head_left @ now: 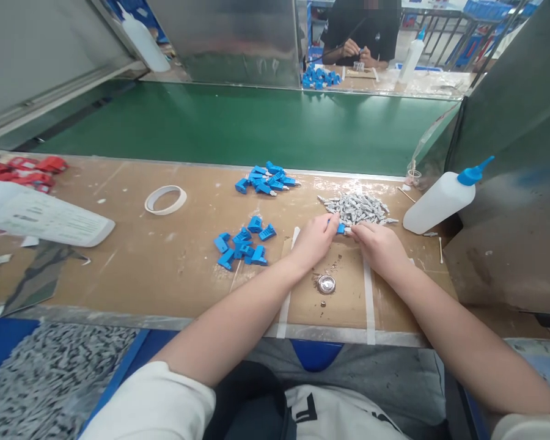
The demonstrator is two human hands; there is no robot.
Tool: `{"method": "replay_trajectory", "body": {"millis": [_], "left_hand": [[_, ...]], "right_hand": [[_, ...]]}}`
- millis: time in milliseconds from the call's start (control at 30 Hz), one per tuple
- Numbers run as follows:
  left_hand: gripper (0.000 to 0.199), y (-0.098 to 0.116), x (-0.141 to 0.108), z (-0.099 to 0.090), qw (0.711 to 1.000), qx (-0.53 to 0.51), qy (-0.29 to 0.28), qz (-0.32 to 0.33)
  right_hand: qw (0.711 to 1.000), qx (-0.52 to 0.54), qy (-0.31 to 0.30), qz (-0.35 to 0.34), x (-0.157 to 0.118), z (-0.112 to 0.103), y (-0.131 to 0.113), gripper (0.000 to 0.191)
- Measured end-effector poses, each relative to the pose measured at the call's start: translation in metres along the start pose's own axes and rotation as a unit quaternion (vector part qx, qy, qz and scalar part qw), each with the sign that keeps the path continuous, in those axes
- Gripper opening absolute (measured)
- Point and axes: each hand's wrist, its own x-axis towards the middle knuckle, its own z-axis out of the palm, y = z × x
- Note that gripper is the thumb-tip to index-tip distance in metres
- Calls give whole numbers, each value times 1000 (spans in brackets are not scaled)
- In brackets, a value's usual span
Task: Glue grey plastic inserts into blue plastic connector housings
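My left hand (pixel 314 239) is closed on a small blue plastic part (pixel 341 228), which shows between my two hands. The fingers of my right hand (pixel 379 245) pinch a small light grey piece (pixel 348 231) against the right end of the blue part; whether it sits inside cannot be made out. Just beyond my fingertips lies a heap of small grey pieces (pixel 360 208). Nearer to me, a small round metal dish (pixel 326 283) rests on the table between white tape strips. Left of my hands is a loose group of blue parts (pixel 242 244).
Farther back lie blue parts with light tips (pixel 268 178). A tape roll (pixel 165 200) sits left, near red parts (pixel 27 171). A white squeeze bottle (pixel 440 201) tilts at the right. Beyond the green belt (pixel 238 122), a person (pixel 362 36) works. Below left is a bin of grey pieces (pixel 59 366).
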Motion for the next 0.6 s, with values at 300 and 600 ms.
{"method": "replay_trajectory", "body": {"millis": [300, 600], "left_hand": [[49, 5, -1, -2, 999, 31, -9, 10], [40, -22, 28, -95, 904, 403, 2, -142]], "right_hand": [[998, 53, 2, 16, 4, 9, 5, 35], [999, -25, -31, -36, 3, 4, 24, 18]]}}
